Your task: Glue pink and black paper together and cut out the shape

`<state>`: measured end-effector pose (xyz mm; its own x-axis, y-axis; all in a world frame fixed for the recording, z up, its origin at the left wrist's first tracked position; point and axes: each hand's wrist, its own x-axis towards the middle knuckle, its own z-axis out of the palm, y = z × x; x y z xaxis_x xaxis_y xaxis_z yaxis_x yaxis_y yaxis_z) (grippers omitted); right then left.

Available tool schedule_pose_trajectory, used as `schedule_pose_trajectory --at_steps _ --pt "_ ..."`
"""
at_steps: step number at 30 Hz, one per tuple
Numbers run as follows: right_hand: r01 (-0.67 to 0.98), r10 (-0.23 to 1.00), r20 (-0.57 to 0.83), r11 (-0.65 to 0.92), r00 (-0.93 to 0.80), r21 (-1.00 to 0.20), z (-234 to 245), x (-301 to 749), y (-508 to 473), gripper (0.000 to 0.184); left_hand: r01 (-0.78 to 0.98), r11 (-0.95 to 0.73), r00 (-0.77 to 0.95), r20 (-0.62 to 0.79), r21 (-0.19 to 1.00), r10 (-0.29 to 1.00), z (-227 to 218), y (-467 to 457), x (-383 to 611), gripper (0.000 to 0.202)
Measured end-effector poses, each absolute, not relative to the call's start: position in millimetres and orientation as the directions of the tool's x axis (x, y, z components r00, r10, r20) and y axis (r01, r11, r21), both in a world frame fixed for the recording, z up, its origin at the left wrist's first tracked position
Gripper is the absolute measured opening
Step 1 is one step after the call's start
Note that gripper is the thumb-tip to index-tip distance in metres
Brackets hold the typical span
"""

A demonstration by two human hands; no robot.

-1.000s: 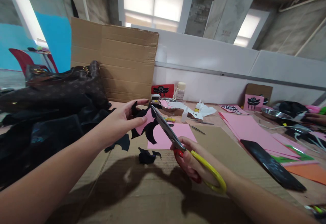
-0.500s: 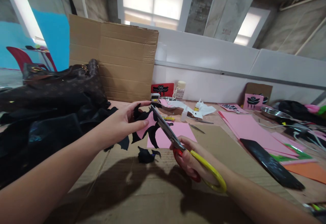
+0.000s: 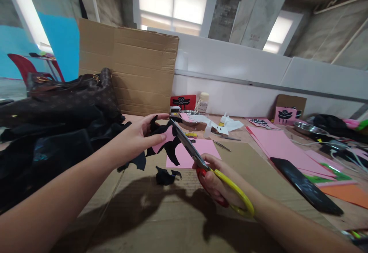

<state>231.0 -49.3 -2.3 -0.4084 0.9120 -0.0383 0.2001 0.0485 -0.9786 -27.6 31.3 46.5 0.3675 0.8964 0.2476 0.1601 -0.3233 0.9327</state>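
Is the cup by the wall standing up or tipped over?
Standing up: the cup has its pale lid on top.

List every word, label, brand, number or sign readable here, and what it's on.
None can be read for certain.
Brown handbag: small repeating pattern, too unclear to read.
Black material in front of it: teal marks, too blurred.
Grey pillar: faint marks, illegible.
Cream-lidded container: small markings, too small.
Scissors in the right hand: no lettering I can make out.
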Motion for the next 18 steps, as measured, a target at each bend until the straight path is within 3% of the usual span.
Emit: schedule_pose_trajectory --at_steps 18 --pt "0.184 0.915 -0.043 0.035 -0.402 -0.982 -2.8 230.7 -49.2 0.053 0.124 -0.351 0.266 0.31 0.928 0.913 47.3 34.8 -27.3 0.065"
